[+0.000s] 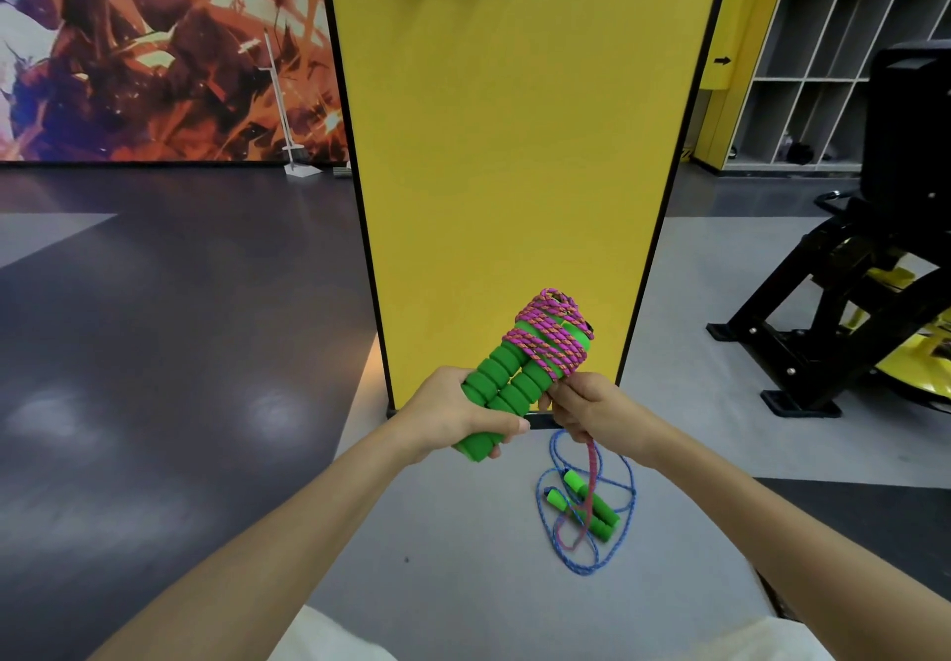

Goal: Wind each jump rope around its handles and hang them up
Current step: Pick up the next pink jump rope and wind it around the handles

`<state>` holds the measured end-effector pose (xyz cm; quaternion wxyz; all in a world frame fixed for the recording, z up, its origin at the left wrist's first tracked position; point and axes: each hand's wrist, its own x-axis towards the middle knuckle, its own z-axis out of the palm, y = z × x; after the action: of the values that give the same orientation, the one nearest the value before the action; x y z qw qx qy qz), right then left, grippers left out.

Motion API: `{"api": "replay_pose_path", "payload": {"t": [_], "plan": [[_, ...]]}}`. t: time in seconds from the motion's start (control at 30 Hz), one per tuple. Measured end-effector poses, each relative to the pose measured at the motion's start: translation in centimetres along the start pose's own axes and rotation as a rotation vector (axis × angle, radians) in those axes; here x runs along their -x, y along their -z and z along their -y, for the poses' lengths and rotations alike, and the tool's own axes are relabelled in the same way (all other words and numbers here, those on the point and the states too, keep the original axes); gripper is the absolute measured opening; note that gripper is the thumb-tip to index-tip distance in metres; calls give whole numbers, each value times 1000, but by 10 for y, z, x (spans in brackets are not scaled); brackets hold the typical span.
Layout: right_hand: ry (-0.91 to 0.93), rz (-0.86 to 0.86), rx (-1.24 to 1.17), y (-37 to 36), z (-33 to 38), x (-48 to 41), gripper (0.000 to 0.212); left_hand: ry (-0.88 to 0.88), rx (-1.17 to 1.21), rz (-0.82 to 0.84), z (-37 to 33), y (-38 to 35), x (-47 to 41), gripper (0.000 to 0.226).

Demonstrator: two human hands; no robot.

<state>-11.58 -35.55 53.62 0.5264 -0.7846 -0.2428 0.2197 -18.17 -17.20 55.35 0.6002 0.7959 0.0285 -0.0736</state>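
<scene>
I note left grip [453, 418] clasped round both green handles [502, 377]; right grip [592, 413] pinches the pink rope [545, 336] wound about them. Blue rope [584, 573] lies on the floor [463, 532].

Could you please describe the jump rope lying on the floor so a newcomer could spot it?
Start at the tall yellow panel. On the grey floor before its right corner lies the blue jump rope with green handles. Unlike the half-wound pink jump rope held above it, its cord is blue and unwound.
</scene>
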Motion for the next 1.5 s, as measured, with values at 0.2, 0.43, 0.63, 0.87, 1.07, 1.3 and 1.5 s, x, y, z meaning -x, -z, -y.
{"api": "replay_pose_path", "payload": {"t": [0.2, 0.43, 0.63, 0.87, 1.07, 1.3, 1.5], "plan": [[-60, 36, 124, 7, 12, 6, 36, 14, -68, -102, 0, 2, -4, 23], [-72, -10, 288, 5, 22, 14, 36, -20, -379, -271, 5, -1, -13, 27], [23, -51, 710, 6, 28, 13, 36, -9, -657, -328, 5, -1, -18, 28], [126, -35, 920, 13, 46, 16, 37, 23, -905, -301, 2, 1, -24, 31], [148, 16, 1118, 23, 70, 17, 36, 7, -1043, -231, 6, 0, -23, 33], [165, 43, 1028, 34, 86, 4, 24, -79, -1196, -118, 8, -5, -14, 35], [135, 12, 1013, 33, 71, -19, 39, -165, -1310, -18, 9, -17, -8, 34]]}}
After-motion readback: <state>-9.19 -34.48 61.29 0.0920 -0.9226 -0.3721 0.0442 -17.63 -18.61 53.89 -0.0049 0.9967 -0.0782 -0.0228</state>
